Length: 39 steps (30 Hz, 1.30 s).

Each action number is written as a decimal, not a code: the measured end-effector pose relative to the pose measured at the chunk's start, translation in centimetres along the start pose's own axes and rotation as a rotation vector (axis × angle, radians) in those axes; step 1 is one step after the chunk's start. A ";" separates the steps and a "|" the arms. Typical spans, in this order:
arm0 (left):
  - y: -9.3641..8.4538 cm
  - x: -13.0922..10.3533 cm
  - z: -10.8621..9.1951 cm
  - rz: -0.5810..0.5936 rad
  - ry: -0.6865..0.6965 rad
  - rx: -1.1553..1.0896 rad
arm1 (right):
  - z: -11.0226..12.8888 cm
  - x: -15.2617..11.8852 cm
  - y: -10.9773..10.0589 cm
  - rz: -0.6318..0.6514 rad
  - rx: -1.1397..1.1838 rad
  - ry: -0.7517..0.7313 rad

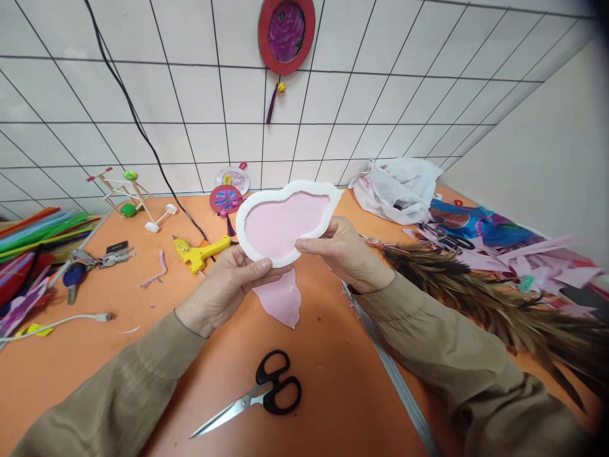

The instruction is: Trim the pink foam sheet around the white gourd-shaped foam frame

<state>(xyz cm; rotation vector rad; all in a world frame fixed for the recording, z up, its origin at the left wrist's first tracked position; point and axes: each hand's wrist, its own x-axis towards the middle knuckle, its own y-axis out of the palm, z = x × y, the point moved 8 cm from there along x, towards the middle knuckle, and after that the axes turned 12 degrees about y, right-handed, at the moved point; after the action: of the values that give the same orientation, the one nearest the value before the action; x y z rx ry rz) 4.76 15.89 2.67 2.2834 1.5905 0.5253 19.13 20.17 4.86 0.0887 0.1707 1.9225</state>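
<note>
Both hands hold up a white wing-shaped foam frame [243, 236] with a pale pink sheet [285, 222] filling its opening. My left hand [226, 285] pinches the lower left rim, thumb in front and fingers behind. On the lower right rim, my right hand [349, 251] grips with its thumb over the front; its other fingers are mostly hidden. Beneath the frame, a loose pink piece [280, 301] lies on the orange table [333, 381]. Black-handled scissors [266, 390] rest nearer to me, blades pointing left.
A yellow glue gun [200, 252] lies left of my hands, near keys [111, 257] and a white cable [61, 322]. Brown feathers [457, 285], pink scraps [537, 263] and a white plastic bag [397, 190] occupy the right. Round ornaments [226, 200] lean by the tiled wall.
</note>
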 end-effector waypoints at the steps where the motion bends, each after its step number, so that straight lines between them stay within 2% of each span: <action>1: 0.0 0.1 0.0 0.015 -0.004 0.001 | 0.1 -0.1 0.0 0.003 0.000 -0.002; 11: -0.2 0.1 0.2 0.024 -0.003 0.021 | 0.1 -0.2 0.4 0.022 -0.018 -0.004; 23: -0.9 -0.2 1.0 -0.087 -0.025 0.058 | -0.6 0.1 0.7 0.045 0.007 0.009; 31: -1.3 -0.3 1.2 -0.169 -0.027 0.073 | -0.8 0.1 0.7 -0.014 -0.010 0.005; 39: -1.3 -0.3 1.0 -0.137 -0.020 0.085 | -1.1 0.2 0.7 -0.005 0.008 -0.011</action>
<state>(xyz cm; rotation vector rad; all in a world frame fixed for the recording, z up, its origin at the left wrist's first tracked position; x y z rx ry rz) 4.08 16.03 1.21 2.2110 1.7757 0.4063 18.28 20.06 3.83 0.1044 0.1712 1.9163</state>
